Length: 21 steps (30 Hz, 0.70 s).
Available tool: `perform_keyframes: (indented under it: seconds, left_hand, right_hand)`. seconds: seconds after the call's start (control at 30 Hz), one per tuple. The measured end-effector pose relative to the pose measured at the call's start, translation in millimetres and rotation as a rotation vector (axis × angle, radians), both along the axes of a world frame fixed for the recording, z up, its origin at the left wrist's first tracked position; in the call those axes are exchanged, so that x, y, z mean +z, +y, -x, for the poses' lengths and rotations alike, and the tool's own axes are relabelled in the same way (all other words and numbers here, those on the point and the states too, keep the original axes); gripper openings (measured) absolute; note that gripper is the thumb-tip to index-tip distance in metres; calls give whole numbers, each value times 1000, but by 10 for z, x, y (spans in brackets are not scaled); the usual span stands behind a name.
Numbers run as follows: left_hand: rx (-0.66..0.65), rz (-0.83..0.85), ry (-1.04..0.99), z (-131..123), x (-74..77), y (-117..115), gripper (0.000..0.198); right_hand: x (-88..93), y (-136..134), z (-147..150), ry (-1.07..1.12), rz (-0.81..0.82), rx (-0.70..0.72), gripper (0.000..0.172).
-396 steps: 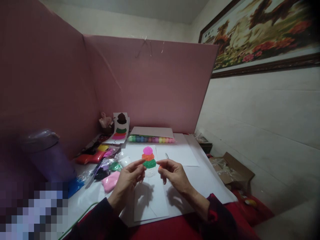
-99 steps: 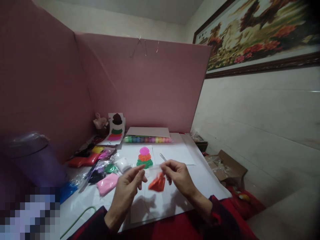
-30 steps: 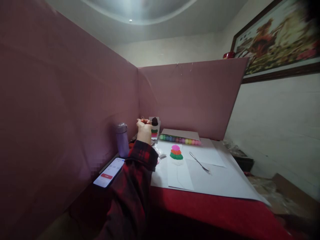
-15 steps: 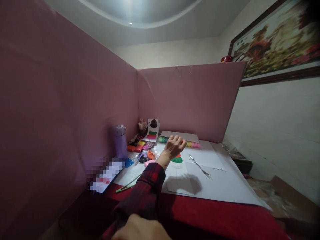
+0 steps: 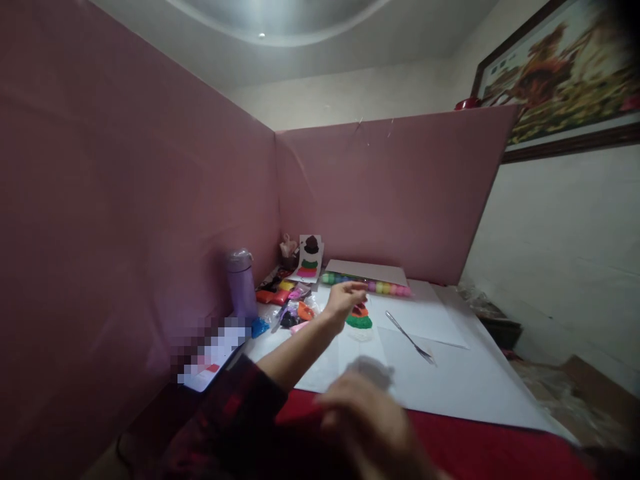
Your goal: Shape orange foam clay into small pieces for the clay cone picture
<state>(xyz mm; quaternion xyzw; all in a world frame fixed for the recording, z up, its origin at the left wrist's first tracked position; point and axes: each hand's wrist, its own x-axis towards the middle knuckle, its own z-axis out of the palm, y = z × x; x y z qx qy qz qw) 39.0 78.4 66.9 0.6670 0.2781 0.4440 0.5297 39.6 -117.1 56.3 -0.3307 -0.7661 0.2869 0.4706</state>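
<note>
My left hand (image 5: 346, 299) is raised above the white sheet, its loosely bent fingers apart and pointing right, with nothing visible in them. Its forearm is bare up to a dark red plaid sleeve (image 5: 235, 400). Just beyond the fingers is a layered shape in orange, green and white (image 5: 360, 323), partly hidden by the hand. Low in front, my right hand (image 5: 370, 410) is smeared by motion, so its fingers cannot be made out. To the right a metal fork (image 5: 410, 337) rests on the white sheet (image 5: 480, 383).
At the left stand a purple bottle (image 5: 241, 283) and a lit phone (image 5: 215, 360). Bags of coloured material (image 5: 280, 293) lie beside them. Behind are a picture card (image 5: 311, 250) and a row of coloured pieces (image 5: 387, 287). Pink panels (image 5: 390, 193) enclose the back and left.
My left sleeve sits farther up, baring more forearm. The left hand's fingers have loosened from a fist. My right hand has moved right and up, away from the sleeve. The view has shifted slightly.
</note>
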Motion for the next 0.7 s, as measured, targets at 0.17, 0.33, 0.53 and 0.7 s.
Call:
perform_keyframes:
  seconds: [0.17,0.33,0.53,0.7]
  left_hand:
    - [-99,287,-133,90,-332,-424,38]
    - [-155,414,-159,9,-439,-646,56]
    - [-258,450,-16,-82,-344,-541,60]
    - [-441,482,97,4,-357,-297,49]
  right_hand:
    - [-72,603,-843,-118,-283,-788,17]
    - [-272,748,-1160,-260,-302,-734,18]
    - [-352,811,-1284,-229,-227,-678,14]
    - [-536,879,-1410,-193,-285,-708,12]
